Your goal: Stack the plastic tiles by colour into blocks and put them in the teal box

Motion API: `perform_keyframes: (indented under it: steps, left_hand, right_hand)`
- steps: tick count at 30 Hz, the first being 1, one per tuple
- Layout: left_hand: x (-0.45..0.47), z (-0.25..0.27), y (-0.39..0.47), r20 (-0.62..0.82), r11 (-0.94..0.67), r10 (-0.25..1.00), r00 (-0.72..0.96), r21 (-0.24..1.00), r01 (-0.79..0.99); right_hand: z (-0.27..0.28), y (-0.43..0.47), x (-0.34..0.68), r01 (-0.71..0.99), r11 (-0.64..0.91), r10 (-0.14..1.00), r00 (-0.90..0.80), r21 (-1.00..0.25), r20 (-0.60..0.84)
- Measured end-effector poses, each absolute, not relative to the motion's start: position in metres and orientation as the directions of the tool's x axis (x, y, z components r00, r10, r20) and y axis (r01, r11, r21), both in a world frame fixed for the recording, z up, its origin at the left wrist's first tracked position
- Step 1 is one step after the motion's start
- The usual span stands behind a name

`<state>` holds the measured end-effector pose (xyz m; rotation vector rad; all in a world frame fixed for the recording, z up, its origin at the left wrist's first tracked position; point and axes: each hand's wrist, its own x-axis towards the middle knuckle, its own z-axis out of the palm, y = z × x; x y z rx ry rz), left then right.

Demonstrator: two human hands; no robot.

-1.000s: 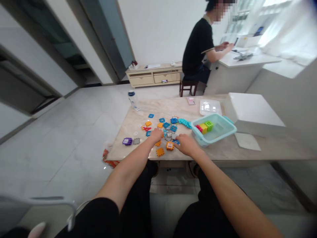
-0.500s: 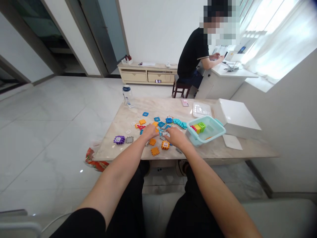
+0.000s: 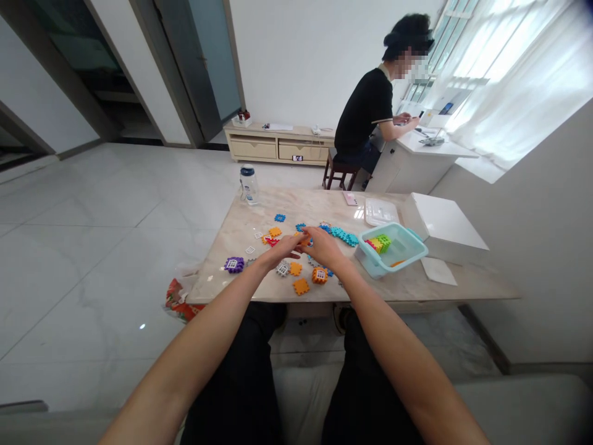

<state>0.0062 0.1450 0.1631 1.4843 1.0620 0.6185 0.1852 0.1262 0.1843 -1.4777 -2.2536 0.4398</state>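
My left hand [image 3: 281, 250] and my right hand [image 3: 323, 246] meet over a spread of interlocking plastic tiles on the table. Between their fingertips shows an orange tile [image 3: 304, 242], partly covered by the fingers, which close around it. Just below the hands lie a grey tile with a white window grid [image 3: 282, 269], a small orange tile [image 3: 295, 269], a larger flat orange one [image 3: 301, 286] and an orange stack with a white window [image 3: 319, 275]. A purple stack [image 3: 234, 264] sits to the left. Several blue tiles behind the hands are partly hidden.
A light-blue basket [image 3: 370, 267] holding green, yellow and red tiles stands right, beside a turquoise row of tiles [image 3: 344, 236]. Behind it are a clear lid [image 3: 380, 212] and a white box [image 3: 445, 219]. A water bottle [image 3: 249, 186] stands back left. A person [image 3: 364, 111] sits beyond.
My hands have come together, the left moving right and both closing around an orange tile. The grey window tile now shows below my left hand. The camera view has shifted slightly.
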Motion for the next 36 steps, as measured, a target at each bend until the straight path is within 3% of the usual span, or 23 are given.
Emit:
perform_keyframes:
  steps: [7,13,22,27,33,36]
  left_hand:
    - [0.011,0.147,0.152,-0.105,-0.052,0.850,0.517,0.959,0.280]
    - [0.022,0.148,0.154,-0.090,-0.041,0.847,0.524,0.972,0.233]
    - [0.043,0.155,0.154,-0.271,0.169,0.733,0.624,0.961,0.218]
    - [0.063,0.157,0.149,-0.323,0.209,0.691,0.647,0.946,0.248]
    - [0.064,0.161,0.148,-0.409,0.274,0.688,0.599,0.911,0.307]
    - [0.053,0.162,0.150,-0.440,0.291,0.716,0.543,0.894,0.341]
  right_hand:
    - [0.177,0.114,0.186,0.821,0.445,0.891,-0.444,-0.357,0.091]
    - [0.175,0.112,0.210,0.805,0.501,0.866,-0.464,-0.318,0.188]
    - [0.152,0.096,0.263,0.829,0.459,0.886,-0.405,-0.318,0.225]
    - [0.145,0.093,0.273,0.842,0.448,0.892,-0.397,-0.299,0.218]
    - [0.141,0.093,0.271,0.847,0.464,0.876,-0.393,-0.261,0.280]
    - [0.139,0.093,0.271,0.873,0.427,0.897,-0.375,-0.236,0.235]
